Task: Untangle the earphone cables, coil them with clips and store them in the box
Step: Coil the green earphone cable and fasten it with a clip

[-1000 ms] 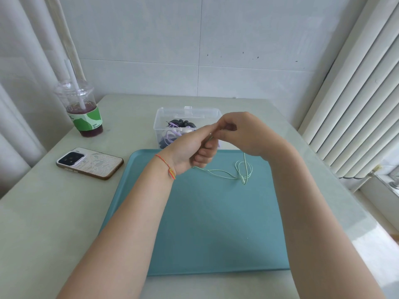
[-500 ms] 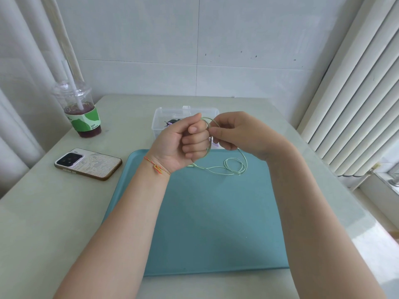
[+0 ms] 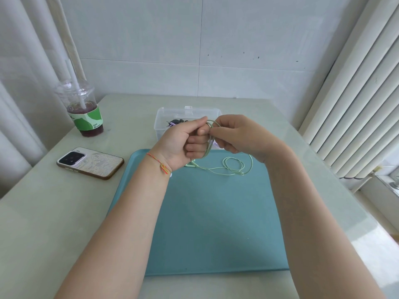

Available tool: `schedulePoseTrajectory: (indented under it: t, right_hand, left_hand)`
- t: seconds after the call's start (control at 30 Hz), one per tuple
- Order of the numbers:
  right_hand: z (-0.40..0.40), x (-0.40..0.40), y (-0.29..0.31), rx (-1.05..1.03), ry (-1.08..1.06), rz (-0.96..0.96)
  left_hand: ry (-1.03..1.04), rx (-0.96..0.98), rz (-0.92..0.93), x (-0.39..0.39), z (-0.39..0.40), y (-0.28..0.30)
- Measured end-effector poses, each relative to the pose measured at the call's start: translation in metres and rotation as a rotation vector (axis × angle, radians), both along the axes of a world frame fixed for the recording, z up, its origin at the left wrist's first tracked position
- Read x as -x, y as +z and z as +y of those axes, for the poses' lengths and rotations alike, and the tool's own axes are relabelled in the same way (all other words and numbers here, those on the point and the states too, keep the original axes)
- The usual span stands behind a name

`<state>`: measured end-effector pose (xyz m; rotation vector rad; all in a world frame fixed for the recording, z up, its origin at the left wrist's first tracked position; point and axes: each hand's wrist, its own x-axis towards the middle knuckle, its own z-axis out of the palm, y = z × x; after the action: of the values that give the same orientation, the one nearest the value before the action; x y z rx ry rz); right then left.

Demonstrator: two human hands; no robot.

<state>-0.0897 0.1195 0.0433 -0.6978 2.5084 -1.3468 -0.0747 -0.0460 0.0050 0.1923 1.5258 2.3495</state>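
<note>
White tiled walls back a pale counter carrying a teal tray. Above the tray's 12 o'clock edge, the left hand curls its fingers through loops of a green earphone cable, and the right hand pinches the coil. Slack cable lies on the tray. A clear box sits behind; phone and drink cup at 10 o'clock.
</note>
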Motion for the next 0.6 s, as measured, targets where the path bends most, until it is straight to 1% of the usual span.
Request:
schedulePoseTrajectory:
  t: [0.13, 0.2, 0.23, 0.3, 0.4, 0.47, 0.53, 0.6]
  right_hand:
    - [-0.001, 0.001, -0.001, 0.062, -0.035, 0.033]
    - [0.0, 0.003, -0.002, 0.083, -0.068, 0.07]
    - [0.0, 0.005, -0.003, 0.078, -0.086, 0.096]
    - [0.0, 0.006, -0.005, 0.03, -0.094, 0.131]
    - [-0.004, 0.006, -0.009, -0.009, -0.061, 0.13]
    - [-0.008, 0.005, -0.012, -0.049, -0.045, 0.138]
    - [-0.013, 0.003, -0.013, -0.132, -0.004, 0.129]
    - [-0.017, -0.002, -0.012, -0.22, 0.041, 0.107]
  left_hand:
    - [-0.043, 0.035, -0.038, 0.0, 0.002, -0.002]
    - [-0.078, 0.022, -0.041, -0.002, 0.006, -0.001]
    - [-0.086, -0.022, -0.041, -0.003, 0.007, 0.0]
    - [-0.059, -0.184, -0.058, -0.001, 0.006, 0.001]
    - [0.044, -0.437, -0.087, 0.005, -0.001, -0.001]
    - [0.118, -0.538, -0.073, 0.008, -0.006, -0.003]
    - [0.162, -0.628, -0.048, 0.009, -0.008, -0.004]
    - [0.231, -0.658, -0.01, 0.008, -0.006, -0.002]
